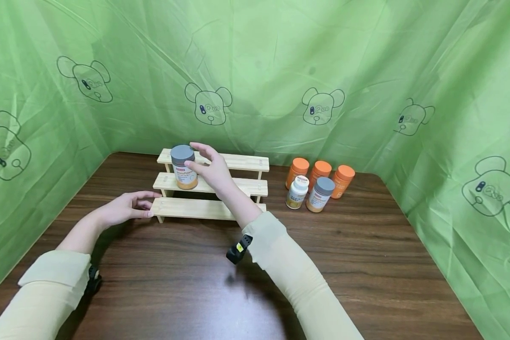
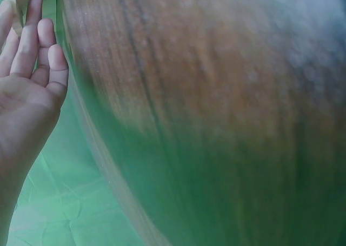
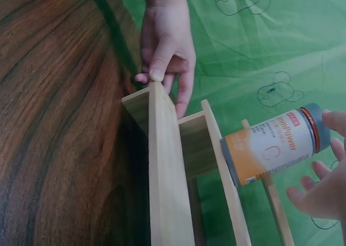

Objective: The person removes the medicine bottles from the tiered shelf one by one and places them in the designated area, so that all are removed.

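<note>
A supplement bottle [image 1: 184,172] with a grey lid, white label and orange base stands upright on the middle step of a three-step wooden display rack [image 1: 195,208]. Around its lid is my right hand [image 1: 214,172], thumb and fingers spread apart. In the right wrist view one fingertip [image 3: 328,117] meets the lid, while the other fingers stand off the bottle. My left hand [image 1: 125,208] pinches the left end of the rack's lowest step. Its thumb lies on the front edge, with fingers behind, as the right wrist view shows.
Right of the rack, several bottles stand on the dark wooden table [image 1: 365,255]: orange bottles with orange lids [image 1: 343,182], a small white-capped bottle [image 1: 297,192] and another grey-lidded bottle [image 1: 320,195]. Green cloth [image 1: 263,61] walls the table's back and sides.
</note>
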A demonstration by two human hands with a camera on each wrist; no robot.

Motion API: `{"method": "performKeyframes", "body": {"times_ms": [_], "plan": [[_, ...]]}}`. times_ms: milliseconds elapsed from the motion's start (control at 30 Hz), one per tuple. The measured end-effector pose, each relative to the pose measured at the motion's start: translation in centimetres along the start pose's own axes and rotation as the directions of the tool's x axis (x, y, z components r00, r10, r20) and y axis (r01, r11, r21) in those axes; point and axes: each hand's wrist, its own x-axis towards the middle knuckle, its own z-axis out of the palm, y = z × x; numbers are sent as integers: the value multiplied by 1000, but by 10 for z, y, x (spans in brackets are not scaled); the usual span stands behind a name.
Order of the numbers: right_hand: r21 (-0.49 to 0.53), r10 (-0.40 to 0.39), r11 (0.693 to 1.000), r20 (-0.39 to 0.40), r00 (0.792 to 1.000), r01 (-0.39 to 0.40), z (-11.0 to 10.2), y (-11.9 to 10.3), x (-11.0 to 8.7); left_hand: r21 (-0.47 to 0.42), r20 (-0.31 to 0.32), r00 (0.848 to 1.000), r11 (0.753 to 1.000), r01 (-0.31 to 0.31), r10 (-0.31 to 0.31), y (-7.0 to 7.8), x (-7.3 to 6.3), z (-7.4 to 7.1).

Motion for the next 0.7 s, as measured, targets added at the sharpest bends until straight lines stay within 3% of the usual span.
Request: {"method": "performKeyframes", "body": {"times_ms": [267,700], "plan": [[-21,-38,999,-26,999,37,7,4,5,11,2,1000,1000,-1,1,2,-2,0],[25,-52,998,6,999,52,14,7,8,18,-2,1000,1000,2,-2,2,-1,0]]}}
